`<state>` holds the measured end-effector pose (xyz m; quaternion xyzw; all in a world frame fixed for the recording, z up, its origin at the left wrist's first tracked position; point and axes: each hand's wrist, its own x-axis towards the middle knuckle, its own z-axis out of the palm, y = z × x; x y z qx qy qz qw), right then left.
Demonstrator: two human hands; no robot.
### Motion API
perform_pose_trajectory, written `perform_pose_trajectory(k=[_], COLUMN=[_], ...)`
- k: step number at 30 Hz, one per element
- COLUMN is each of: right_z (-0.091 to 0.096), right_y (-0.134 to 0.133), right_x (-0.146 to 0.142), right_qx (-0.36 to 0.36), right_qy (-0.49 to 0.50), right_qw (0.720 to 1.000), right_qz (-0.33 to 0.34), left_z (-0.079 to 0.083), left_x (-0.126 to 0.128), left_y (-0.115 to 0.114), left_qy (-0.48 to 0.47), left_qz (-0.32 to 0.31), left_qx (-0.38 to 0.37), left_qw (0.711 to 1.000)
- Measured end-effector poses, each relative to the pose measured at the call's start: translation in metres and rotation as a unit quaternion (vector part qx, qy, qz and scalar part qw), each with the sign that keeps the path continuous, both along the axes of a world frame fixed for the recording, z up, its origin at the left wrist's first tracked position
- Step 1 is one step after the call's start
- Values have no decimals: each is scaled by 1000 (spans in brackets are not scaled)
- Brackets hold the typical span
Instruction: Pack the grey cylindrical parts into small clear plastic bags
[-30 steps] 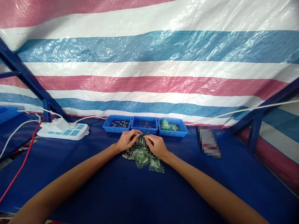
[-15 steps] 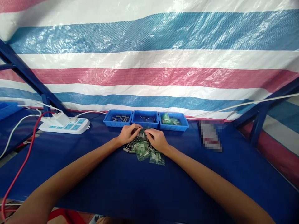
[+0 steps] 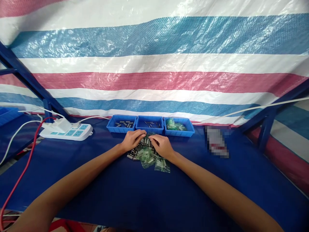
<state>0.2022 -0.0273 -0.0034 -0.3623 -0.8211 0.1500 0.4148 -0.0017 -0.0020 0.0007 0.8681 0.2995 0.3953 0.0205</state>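
Observation:
Both my hands rest on a heap of small grey metal cylinders and clear green plastic bags (image 3: 147,158) on the blue table. My left hand (image 3: 132,140) lies over the heap's left side with its fingers curled. My right hand (image 3: 161,145) covers the right side, fingers bent and pinched together near the left hand's fingertips. What the fingers hold is too small to make out. Just behind the heap stand three blue trays: the left tray (image 3: 113,128) holds grey cylinders, the middle tray (image 3: 140,129) thin pins, the right tray (image 3: 189,130) green bags.
A white power strip (image 3: 67,131) with a plugged adapter lies at the left, with white cables and a red cable (image 3: 23,169) trailing off the table's left edge. A blurred packet (image 3: 216,144) lies at the right. Blue frame struts and a striped tarpaulin (image 3: 154,64) close off the back.
The view shifted slightly. Both hands stay on the heap, fingertips close together, with only small finger movements.

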Motion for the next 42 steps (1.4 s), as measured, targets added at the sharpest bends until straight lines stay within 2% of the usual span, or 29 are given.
perform_pose_trajectory(k=[18,29,37,42], right_z=[0,-1,-7,-3], right_y=[0,0,4,2], right_x=[1,0,0,0], right_qx=[-5,-9,-7,-18], right_qy=[2,-5,-15,-34], right_qw=[1000,1000,1000,999], right_qz=[-1,9,27,20], left_z=[-4,-5,-4,-4], left_x=[-2,0,-1,-1], left_y=[3,4,3,3], left_qy=[-3,-26,-22,-20], left_qz=[-26,3,-18,-25], left_qx=[-9,4,2,-1], left_qw=[1000,1000,1000,999])
